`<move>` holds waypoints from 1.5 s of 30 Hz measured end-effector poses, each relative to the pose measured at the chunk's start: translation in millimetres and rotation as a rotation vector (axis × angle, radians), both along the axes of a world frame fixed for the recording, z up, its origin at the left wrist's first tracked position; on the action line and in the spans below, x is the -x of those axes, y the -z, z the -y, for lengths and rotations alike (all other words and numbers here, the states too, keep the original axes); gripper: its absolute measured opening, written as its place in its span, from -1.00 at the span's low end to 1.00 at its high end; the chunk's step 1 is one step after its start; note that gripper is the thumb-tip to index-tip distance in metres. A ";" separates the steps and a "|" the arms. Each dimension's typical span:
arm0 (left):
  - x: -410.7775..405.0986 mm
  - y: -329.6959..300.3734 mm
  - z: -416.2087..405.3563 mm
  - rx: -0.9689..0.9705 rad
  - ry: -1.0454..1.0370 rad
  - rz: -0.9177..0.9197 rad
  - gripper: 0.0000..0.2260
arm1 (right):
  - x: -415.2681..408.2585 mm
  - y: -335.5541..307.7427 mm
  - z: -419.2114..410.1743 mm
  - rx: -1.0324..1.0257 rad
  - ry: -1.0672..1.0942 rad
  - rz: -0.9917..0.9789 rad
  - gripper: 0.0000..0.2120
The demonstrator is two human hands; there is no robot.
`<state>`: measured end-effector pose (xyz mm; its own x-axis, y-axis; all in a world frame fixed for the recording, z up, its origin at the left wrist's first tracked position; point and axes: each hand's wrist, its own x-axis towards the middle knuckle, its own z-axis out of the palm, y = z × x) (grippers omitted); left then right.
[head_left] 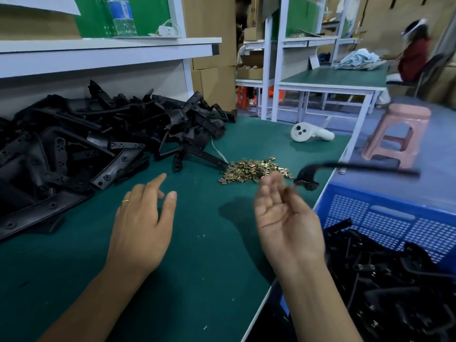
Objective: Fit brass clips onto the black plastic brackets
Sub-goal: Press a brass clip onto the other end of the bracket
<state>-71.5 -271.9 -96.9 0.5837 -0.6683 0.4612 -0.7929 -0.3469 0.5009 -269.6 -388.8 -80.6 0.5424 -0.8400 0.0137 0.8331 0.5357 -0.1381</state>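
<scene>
Left hand (142, 218) grip spread, empty; right hand (283, 218) grip spread, palm up; black bracket (345, 171) airborne, blurred, above blue crate (385, 213); brass clips (254, 171) heaped on far table (197, 243)

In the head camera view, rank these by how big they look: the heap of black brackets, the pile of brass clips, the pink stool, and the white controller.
Largest to smallest:
1. heap of black brackets
2. pink stool, though it is farther away
3. pile of brass clips
4. white controller

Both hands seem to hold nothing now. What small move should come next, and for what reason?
Probably the left hand should reach to the bracket pile and take one piece. Both it and the right hand are open and hold nothing; a blurred bracket is in the air over the blue crate, apparently just tossed. The brass clips lie near the right hand.
</scene>
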 end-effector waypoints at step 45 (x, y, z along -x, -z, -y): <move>-65.6 4.1 -34.1 -0.394 -0.580 0.305 -0.67 | -2.5 28.1 25.0 1.254 0.598 -2.140 -0.60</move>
<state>-5.9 -237.8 -101.0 0.7765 -0.4422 0.4490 -0.5128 -0.8575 0.0424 -267.1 -413.8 -108.6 0.3229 -0.8653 0.3834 -0.7515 -0.4807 -0.4519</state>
